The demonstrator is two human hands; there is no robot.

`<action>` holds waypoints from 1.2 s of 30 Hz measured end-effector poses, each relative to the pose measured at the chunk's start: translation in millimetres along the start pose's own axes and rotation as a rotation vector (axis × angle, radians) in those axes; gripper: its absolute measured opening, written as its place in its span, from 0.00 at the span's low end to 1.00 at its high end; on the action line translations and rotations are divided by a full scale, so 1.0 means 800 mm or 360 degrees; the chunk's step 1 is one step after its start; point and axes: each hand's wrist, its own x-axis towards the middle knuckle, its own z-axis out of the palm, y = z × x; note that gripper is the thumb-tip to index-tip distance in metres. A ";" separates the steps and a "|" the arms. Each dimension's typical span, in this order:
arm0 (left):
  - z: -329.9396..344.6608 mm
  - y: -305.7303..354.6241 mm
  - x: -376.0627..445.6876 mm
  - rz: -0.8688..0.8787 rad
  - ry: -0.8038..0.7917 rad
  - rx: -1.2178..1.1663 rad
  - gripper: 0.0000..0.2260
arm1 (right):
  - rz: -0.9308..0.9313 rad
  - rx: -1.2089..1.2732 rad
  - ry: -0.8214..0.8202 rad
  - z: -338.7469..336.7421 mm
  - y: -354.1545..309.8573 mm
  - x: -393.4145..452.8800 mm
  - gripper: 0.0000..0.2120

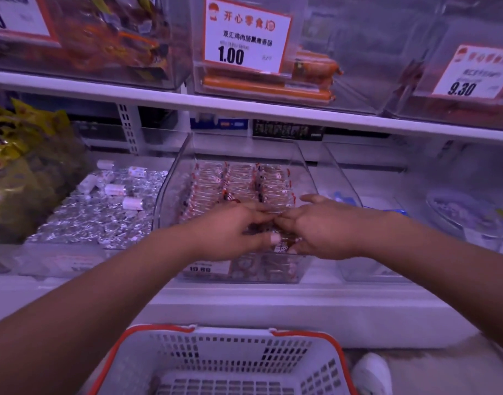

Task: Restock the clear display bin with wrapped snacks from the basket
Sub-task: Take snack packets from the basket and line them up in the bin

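A clear display bin stands on the lower shelf, centre. Rows of wrapped snacks in clear and red wrappers fill it. My left hand and my right hand meet over the front of the bin, fingertips almost touching. Between them they pinch a dark brown wrapped snack just above the front rows. The white basket with an orange rim sits below, near the bottom edge; what shows of its floor is bare.
A bin of silver-wrapped sweets lies left of the clear bin, yellow bags further left. Another clear bin stands to the right. The upper shelf carries sausages and price signs. A white shoe is by the basket.
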 end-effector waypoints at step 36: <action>0.029 0.031 0.005 0.0171 -0.0149 0.0567 0.34 | 0.0107 0.0183 0.0757 0.075 -0.022 -0.063 0.29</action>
